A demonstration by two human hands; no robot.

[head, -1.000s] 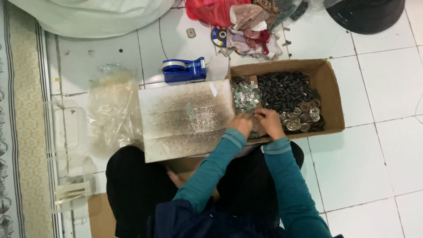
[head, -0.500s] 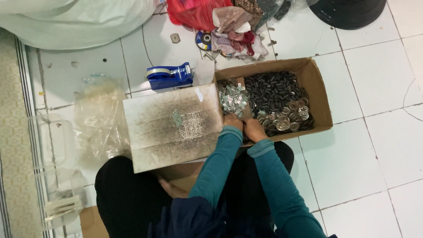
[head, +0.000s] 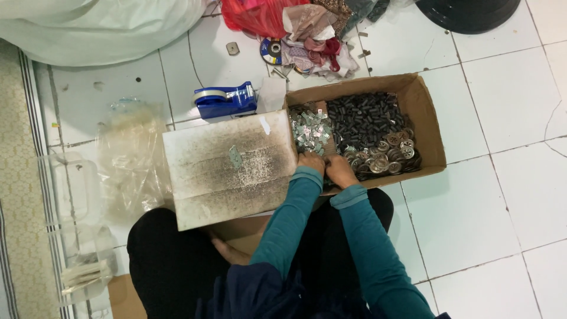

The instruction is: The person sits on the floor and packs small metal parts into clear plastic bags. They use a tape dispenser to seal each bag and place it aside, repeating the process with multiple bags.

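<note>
My left hand (head: 310,162) and my right hand (head: 341,170) are close together at the near edge of an open cardboard box (head: 430,129). The box holds small flat metal pieces (head: 309,130) at its left, black cylinders (head: 363,118) in the middle and round silver discs (head: 385,155) near my hands. Both hands are curled with fingers down into the parts; what they grip is hidden. A dirty white board (head: 227,168) lies just left of my left hand, with one small metal piece (head: 235,156) on it.
A blue tape dispenser (head: 225,101) stands behind the board. Clear plastic bags (head: 131,159) lie to the left. A red bag with cloth scraps (head: 295,23), a grinding disc (head: 271,51) and a black round object (head: 469,12) sit at the back on the white tiles.
The view has shifted slightly between frames. My hands stay together at the box's near edge, with only small finger movement.
</note>
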